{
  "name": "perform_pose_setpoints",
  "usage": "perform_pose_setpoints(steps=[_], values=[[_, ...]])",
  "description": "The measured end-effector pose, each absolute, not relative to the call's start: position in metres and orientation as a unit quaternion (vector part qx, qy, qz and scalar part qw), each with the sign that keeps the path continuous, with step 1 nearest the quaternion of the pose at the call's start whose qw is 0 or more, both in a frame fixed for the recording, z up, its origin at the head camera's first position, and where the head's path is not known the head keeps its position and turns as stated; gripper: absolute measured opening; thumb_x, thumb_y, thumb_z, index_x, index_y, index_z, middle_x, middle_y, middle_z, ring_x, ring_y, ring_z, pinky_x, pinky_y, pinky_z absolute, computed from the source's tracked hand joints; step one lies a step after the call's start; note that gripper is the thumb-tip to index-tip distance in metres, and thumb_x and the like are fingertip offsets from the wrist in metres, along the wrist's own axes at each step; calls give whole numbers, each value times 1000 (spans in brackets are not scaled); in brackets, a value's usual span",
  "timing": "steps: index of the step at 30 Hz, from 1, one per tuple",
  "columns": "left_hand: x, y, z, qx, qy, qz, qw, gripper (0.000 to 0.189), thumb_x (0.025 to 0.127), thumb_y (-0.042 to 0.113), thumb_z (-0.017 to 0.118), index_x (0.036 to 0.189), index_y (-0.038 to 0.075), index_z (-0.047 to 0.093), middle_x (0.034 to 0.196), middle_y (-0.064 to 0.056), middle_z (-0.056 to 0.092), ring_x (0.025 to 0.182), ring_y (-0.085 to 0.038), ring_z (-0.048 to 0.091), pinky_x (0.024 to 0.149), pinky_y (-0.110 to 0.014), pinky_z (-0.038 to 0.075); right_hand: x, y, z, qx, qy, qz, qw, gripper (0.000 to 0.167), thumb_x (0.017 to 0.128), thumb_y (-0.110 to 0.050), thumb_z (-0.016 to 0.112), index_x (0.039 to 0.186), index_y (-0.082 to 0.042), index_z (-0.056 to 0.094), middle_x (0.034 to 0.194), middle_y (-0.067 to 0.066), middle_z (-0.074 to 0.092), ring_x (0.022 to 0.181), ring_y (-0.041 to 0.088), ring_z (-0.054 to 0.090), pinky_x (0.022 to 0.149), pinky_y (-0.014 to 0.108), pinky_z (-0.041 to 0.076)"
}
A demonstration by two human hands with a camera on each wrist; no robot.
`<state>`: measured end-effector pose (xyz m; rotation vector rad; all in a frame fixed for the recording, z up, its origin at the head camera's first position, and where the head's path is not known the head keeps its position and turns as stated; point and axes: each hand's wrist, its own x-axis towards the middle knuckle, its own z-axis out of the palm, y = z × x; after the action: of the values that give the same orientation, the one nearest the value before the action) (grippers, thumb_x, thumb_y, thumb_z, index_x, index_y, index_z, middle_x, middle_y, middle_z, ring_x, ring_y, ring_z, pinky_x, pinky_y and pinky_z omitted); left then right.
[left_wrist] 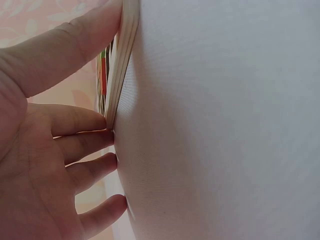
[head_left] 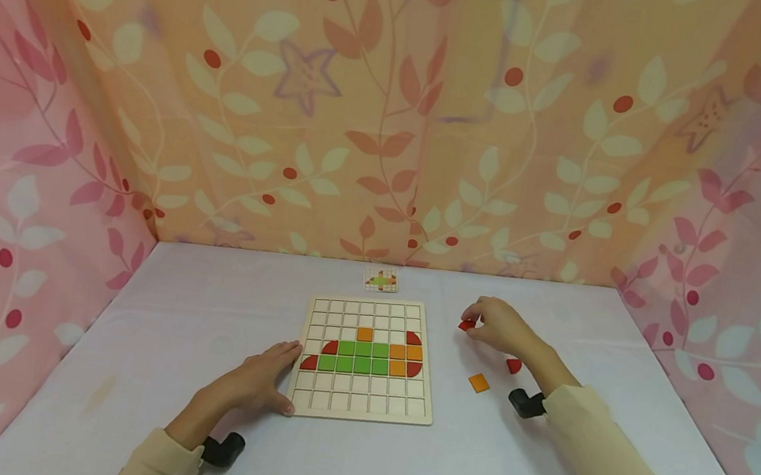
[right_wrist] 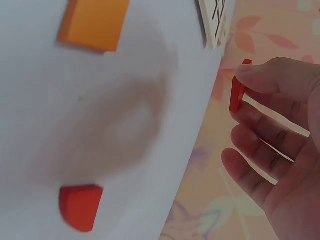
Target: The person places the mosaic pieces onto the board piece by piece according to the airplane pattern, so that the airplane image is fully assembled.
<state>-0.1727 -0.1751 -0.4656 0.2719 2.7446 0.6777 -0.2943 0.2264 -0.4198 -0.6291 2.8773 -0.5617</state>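
My right hand (head_left: 502,326) is raised over the table right of the board and pinches a red quarter-round tile (right_wrist: 238,95) between thumb and fingertips. The tile is seen nearly edge-on in the right wrist view. My left hand (head_left: 257,378) rests at the left side of the wooden grid board (head_left: 365,406), thumb near its front corner and extended fingertips touching its edge. On the board lie two rows of green square tiles (head_left: 363,356), orange squares (head_left: 397,351) at their right, one orange square (head_left: 364,334) above, and red quarter-round tiles (head_left: 414,369) at the ends.
Right of the board lie a loose orange square (head_left: 479,383) and a loose red quarter-round tile (head_left: 513,366), under the right forearm's side. A small pattern card (head_left: 381,279) lies behind the board. Patterned curtains (head_left: 383,109) close off the table's back and sides.
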Motion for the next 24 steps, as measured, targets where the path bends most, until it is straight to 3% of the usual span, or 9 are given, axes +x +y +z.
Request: perform_pose_setpoints(steps=[24], values=[[-174, -175, -465, 93, 955, 237, 153, 102, 65, 23, 89, 149, 3, 36, 158, -17, 32, 148, -39, 24, 115, -64, 24, -326, 168, -422, -275, 943, -179, 54, 19, 83, -11, 70, 100, -6, 75, 89, 6, 65, 83, 19, 57, 80, 35, 51]])
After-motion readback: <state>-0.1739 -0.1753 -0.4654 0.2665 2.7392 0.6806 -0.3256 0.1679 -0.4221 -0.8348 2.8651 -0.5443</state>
